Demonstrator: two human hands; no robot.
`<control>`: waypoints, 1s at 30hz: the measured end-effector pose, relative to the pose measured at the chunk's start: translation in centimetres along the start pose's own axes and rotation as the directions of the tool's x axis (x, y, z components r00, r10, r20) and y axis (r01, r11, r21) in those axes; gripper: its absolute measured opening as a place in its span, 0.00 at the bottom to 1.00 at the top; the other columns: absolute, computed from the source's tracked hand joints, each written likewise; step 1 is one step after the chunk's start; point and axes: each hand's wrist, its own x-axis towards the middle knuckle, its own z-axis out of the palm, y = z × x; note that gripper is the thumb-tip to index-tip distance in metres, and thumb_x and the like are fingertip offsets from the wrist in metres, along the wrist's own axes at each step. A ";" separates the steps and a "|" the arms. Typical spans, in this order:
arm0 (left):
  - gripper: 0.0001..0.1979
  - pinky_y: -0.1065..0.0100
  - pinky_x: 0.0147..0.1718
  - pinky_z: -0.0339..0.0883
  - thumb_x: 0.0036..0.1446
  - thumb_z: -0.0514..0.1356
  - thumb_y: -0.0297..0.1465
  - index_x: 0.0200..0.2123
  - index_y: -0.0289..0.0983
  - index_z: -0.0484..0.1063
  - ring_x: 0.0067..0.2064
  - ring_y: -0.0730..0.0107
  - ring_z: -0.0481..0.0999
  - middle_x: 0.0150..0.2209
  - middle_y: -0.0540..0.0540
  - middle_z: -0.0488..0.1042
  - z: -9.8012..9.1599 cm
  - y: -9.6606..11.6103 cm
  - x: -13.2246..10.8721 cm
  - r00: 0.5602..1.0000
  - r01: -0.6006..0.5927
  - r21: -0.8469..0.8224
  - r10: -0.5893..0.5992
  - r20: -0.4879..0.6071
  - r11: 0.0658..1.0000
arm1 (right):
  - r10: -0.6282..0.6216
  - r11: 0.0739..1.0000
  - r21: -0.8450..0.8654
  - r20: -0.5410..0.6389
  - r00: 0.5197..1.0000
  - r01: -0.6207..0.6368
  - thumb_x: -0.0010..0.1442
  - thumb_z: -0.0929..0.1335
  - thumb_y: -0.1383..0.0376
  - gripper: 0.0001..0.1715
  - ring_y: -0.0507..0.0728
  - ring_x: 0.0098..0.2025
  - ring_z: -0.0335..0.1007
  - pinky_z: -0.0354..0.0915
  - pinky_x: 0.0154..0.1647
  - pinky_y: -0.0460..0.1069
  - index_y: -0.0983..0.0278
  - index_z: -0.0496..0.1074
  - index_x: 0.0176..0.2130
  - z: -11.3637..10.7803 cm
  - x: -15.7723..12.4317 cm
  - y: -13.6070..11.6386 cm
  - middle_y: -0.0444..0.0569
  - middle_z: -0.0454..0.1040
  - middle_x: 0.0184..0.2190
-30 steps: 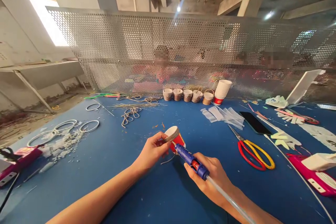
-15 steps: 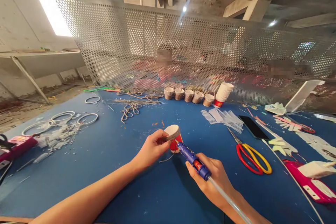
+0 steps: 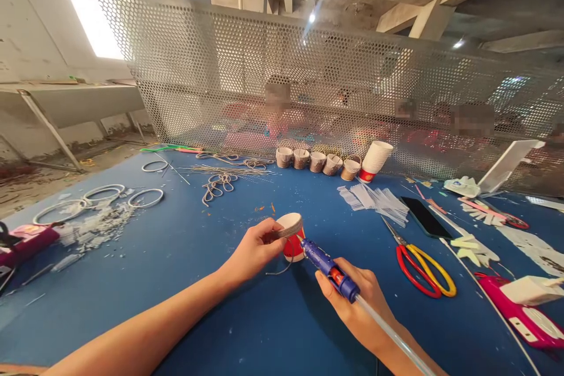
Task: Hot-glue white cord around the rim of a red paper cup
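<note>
My left hand (image 3: 254, 250) grips a small red paper cup (image 3: 292, 236), held upside down and tilted, with twine wound round its upper band. A loose end of twine (image 3: 278, 270) hangs from it to the blue table (image 3: 185, 282). My right hand (image 3: 358, 301) is closed round a blue hot glue gun (image 3: 328, 268), whose nozzle touches the cup's side. A clear glue stick (image 3: 392, 335) sticks out of the gun's back.
Red and yellow scissors (image 3: 423, 258) and a black phone (image 3: 425, 217) lie to the right. Several wrapped cups (image 3: 315, 160) and a stack of paper cups (image 3: 374, 158) stand by the perforated metal screen (image 3: 308, 70). White rings (image 3: 106, 195) and scraps lie left. People sit behind the screen.
The view has shifted slightly. The cup has turned more upright in my left hand, and the glue gun's nozzle stays against its side.
</note>
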 end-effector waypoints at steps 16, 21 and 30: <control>0.08 0.74 0.18 0.55 0.44 0.62 0.33 0.21 0.35 0.68 0.18 0.77 0.62 0.17 0.53 0.65 -0.6 -0.1 0.3 0.990 0.102 -0.101 -0.090 0.113 0.990 | 0.112 0.988 0.107 0.010 0.994 -0.112 0.62 0.62 0.54 0.20 0.53 0.17 0.65 0.61 0.21 0.46 0.59 0.63 0.22 -1.0 0.1 0.1 0.43 0.67 0.15; 0.06 0.74 0.19 0.55 0.43 0.61 0.31 0.21 0.36 0.68 0.19 0.77 0.63 0.19 0.52 0.67 -0.7 -0.6 0.5 0.989 0.086 -0.129 -0.069 0.134 0.988 | 0.129 0.983 0.134 -0.011 0.992 -0.127 0.62 0.61 0.52 0.21 0.53 0.16 0.63 0.62 0.21 0.46 0.59 0.66 0.23 -1.0 0.0 0.2 0.43 0.67 0.14; 0.04 0.74 0.18 0.56 0.43 0.60 0.29 0.21 0.36 0.68 0.19 0.77 0.63 0.18 0.54 0.66 -0.9 -0.7 0.7 0.988 0.080 -0.153 -0.058 0.143 0.985 | 0.203 0.959 0.196 0.036 0.978 -0.207 0.61 0.61 0.51 0.23 0.52 0.16 0.61 0.60 0.20 0.46 0.59 0.64 0.21 -1.8 0.2 -0.3 0.42 0.63 0.14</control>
